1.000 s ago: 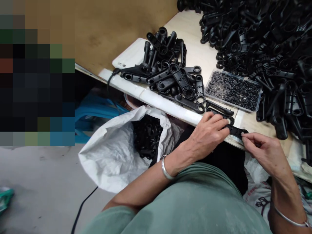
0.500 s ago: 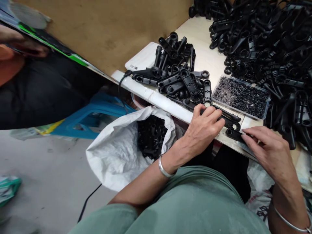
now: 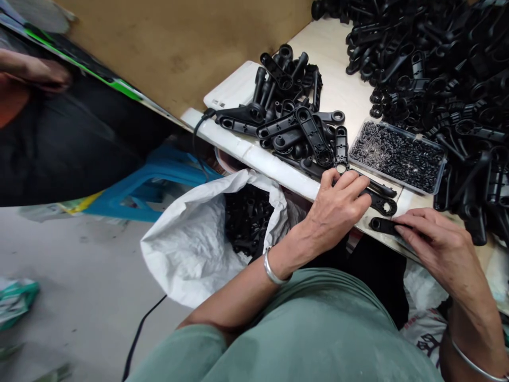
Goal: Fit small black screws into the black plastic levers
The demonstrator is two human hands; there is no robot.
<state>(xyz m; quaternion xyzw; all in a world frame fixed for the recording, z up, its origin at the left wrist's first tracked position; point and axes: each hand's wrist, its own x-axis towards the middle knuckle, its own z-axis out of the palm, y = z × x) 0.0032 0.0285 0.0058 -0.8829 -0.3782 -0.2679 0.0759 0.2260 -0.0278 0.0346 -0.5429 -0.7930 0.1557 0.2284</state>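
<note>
My left hand [image 3: 338, 204] has its fingers curled round a long black plastic arm piece [image 3: 384, 204] with a ring-shaped end, lying at the table's front edge. To its right, my right hand [image 3: 441, 239] pinches a smaller flat black plastic piece [image 3: 382, 225] with a rounded end, low over the edge. The two pieces are apart. Just beyond my hands is a clear plastic box [image 3: 397, 154] full of tiny black parts. A heap of black plastic arm pieces [image 3: 294, 122] lies beyond my left hand.
A large pile of black parts [image 3: 429, 63] covers the right of the table. Below the front edge stands an open white sack [image 3: 178, 239] holding black parts. A blue stool [image 3: 151, 185] is at the left, with another person's hand [image 3: 47, 74] above it.
The two black pieces now show a wider gap between them. My hands keep their grips, and the camera view has shifted slightly.
</note>
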